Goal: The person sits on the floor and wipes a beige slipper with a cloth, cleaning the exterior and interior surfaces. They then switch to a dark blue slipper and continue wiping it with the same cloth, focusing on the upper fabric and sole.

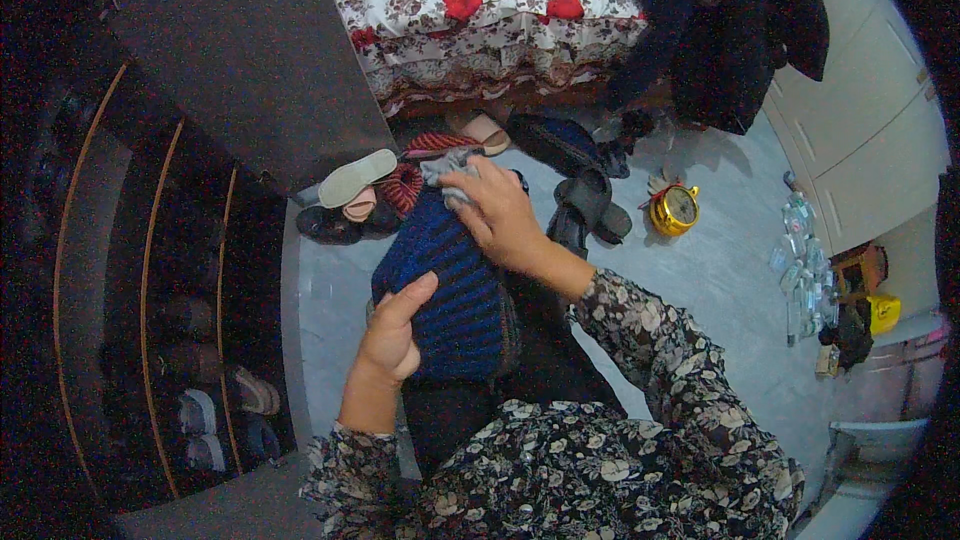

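A blue-and-black striped knitted slipper point(450, 280) lies over my lap, its far end pointing away from me. My left hand point(392, 335) grips its near left side, with the thumb on top and the other fingers hidden beneath. A crumpled grey cloth point(447, 170) is bunched under my right hand point(497, 215), whose fingers are closed on it at the slipper's far end. Just beyond are red-and-black knitted slippers point(403, 188), a pale slipper lying sole up point(357, 177) and a pink slipper point(487, 132).
Dark slippers point(585, 202) and a gold round object point(674, 209) stand on the grey floor to the right. Clear plastic bottles point(800, 265) lie near white cabinets point(870, 110). A shoe cabinet point(190, 330) is at left, a flowered bed point(490, 20) ahead, dark clothes point(720, 30) hanging beside it.
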A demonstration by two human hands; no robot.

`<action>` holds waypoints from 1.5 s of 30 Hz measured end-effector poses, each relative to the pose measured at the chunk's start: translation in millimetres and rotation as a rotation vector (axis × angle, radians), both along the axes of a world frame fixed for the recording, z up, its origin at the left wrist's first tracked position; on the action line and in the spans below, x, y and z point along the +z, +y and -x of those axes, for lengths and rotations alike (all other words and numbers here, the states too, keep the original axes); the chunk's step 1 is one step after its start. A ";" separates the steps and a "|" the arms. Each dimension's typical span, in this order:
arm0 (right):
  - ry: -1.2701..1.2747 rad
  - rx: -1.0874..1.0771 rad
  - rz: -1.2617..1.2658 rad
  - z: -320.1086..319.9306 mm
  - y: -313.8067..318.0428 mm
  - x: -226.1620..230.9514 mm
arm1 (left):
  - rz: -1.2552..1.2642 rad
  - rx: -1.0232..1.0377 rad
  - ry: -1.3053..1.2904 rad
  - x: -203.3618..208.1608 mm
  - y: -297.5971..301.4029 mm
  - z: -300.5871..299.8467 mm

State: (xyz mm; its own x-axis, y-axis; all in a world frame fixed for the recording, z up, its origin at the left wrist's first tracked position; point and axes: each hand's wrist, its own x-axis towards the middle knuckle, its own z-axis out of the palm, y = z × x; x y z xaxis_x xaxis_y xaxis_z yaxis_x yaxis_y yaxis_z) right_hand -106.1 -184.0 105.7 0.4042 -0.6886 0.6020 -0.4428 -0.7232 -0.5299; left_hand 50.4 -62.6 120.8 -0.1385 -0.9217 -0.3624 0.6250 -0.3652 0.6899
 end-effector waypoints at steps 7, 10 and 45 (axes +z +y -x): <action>-0.062 0.003 -0.156 -9.4 -17.8 0.0 | 0.014 0.022 -0.012 2.2 0.5 1.3; -0.104 -0.036 -0.052 -6.2 -9.1 -3.4 | -0.018 0.003 0.001 -3.7 0.7 0.0; -0.010 0.002 0.027 3.6 -28.8 32.8 | 0.259 -0.236 -0.619 8.7 42.8 29.5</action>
